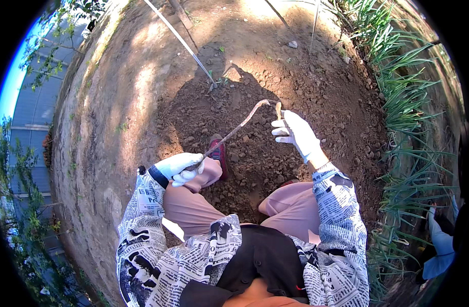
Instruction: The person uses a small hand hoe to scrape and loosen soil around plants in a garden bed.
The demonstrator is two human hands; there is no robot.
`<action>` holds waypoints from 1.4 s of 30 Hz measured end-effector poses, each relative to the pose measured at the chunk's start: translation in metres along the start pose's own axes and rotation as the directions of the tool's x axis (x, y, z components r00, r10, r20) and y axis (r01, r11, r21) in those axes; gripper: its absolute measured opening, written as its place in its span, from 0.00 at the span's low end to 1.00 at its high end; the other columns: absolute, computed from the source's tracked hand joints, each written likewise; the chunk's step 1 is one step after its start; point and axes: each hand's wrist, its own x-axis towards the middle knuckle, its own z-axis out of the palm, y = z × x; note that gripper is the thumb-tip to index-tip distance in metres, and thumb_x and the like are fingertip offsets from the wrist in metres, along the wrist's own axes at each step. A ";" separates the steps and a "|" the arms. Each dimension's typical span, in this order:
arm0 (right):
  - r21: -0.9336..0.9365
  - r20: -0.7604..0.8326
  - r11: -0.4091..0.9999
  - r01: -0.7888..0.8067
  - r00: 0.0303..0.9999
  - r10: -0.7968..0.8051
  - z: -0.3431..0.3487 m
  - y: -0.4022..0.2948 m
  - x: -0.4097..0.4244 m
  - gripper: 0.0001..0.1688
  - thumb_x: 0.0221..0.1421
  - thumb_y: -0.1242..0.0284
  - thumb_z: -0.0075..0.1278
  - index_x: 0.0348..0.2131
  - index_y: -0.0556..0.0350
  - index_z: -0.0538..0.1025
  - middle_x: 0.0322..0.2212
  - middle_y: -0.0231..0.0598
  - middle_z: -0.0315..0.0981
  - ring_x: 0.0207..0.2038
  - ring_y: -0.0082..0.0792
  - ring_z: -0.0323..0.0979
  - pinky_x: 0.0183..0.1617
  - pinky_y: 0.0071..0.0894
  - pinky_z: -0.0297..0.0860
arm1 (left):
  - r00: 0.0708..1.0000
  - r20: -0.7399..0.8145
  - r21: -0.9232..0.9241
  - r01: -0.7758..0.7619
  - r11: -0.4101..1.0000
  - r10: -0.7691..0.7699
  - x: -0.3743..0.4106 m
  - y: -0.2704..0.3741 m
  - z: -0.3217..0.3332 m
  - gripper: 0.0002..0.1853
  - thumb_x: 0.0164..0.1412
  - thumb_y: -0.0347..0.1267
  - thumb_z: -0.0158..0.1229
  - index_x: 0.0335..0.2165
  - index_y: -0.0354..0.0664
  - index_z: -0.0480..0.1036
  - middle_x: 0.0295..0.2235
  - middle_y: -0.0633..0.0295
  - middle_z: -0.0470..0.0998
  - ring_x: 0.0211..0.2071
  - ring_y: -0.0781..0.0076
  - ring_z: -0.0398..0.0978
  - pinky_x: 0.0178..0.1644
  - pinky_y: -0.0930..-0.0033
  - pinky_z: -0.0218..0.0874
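Observation:
In my white-gloved left hand (182, 167) is the lower end of a thin, rusty, curved metal rod (240, 124), perhaps a sickle or hook; the fingers close around it. The rod slants up to the right and bends over near its far end. A short yellowish-brown piece (278, 110) lies at that bent tip, against the fingertips of my right hand (292, 130). This hand is also gloved in white, with the thumb and index finger close to the piece and the other fingers curled apart. Loose, turned brown soil (253, 161) lies below both hands.
A thin pale pole (180, 42) slants into the soil ahead, with a wooden post (180, 13) beyond it. Long-leaved green plants (401, 96) line the right side. Another person (439, 241) is at the far lower right. My shoe (218, 153) rests on the soil. Bushes and a panelled wall (31, 142) stand left.

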 end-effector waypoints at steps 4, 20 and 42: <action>-0.036 0.000 0.997 -0.074 0.997 0.074 -0.012 0.007 0.000 0.29 0.55 0.52 0.48 0.45 0.58 0.67 0.35 0.41 0.71 0.33 0.32 0.73 0.38 0.34 0.72 | 0.996 0.074 -0.065 -0.044 0.997 0.049 0.019 -0.020 0.015 0.21 0.65 0.49 0.39 0.29 0.44 0.66 0.09 0.75 0.54 0.05 0.87 0.49 0.06 0.81 0.41; 0.122 0.023 0.983 -0.134 0.991 0.132 -0.052 0.033 0.009 0.14 0.57 0.69 0.44 0.42 0.56 0.66 0.28 0.42 0.71 0.27 0.35 0.74 0.33 0.37 0.74 | 0.984 0.130 -0.060 -0.114 0.992 0.121 0.055 -0.040 0.017 0.19 0.65 0.46 0.42 0.29 0.44 0.67 0.09 0.73 0.55 0.05 0.86 0.48 0.05 0.81 0.38; 0.149 0.067 0.988 0.041 0.996 -0.051 -0.050 0.038 -0.008 0.18 0.53 0.72 0.51 0.42 0.64 0.66 0.27 0.38 0.71 0.26 0.28 0.73 0.31 0.28 0.74 | 0.984 0.117 -0.056 -0.125 0.991 0.131 0.068 -0.054 0.028 0.21 0.64 0.49 0.41 0.29 0.44 0.66 0.08 0.74 0.53 0.05 0.86 0.46 0.05 0.80 0.38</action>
